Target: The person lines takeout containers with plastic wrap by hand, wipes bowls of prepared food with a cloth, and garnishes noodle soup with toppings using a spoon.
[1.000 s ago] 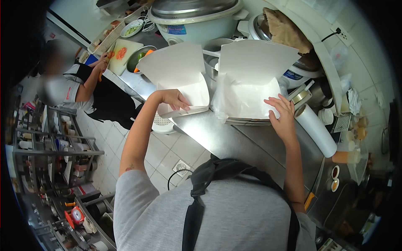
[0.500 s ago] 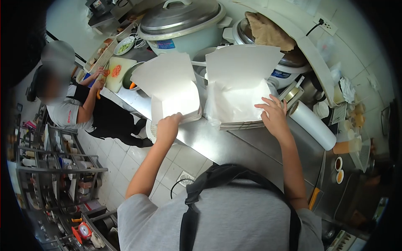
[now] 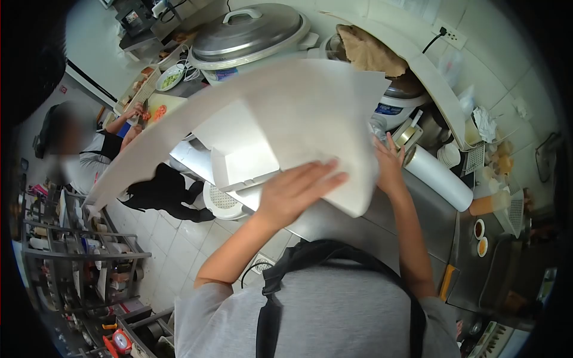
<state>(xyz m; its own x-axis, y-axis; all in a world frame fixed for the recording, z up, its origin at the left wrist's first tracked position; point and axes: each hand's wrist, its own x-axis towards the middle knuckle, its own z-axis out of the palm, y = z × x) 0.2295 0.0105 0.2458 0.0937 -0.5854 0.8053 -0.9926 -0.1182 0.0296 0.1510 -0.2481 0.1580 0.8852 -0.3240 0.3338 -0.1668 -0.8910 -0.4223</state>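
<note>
A large white sheet (image 3: 322,119), blurred by motion, arcs across the middle of the view. It hides most of the right-hand white box, whose lid corner (image 3: 375,86) shows behind it. My left hand (image 3: 301,191) lies over the sheet's lower part with fingers extended and seems to grip it, its thumb hidden. At the sheet's right edge is my right hand (image 3: 389,167), fingers raised and apart, partly covered by the sheet. Left of the sheet stands an open white takeaway box (image 3: 245,161), its inside bare.
Large rice cookers (image 3: 245,36) line the back. A plastic-wrap roll (image 3: 439,179) lies on the right of the steel counter (image 3: 382,232), with sauce cups (image 3: 482,247) beyond. At left, a co-worker (image 3: 89,155) handles chopped orange food on a cutting board (image 3: 170,106).
The white sheet has come up over the boxes. My left hand has left the left box and moved right onto the sheet. My right hand has shifted slightly.
</note>
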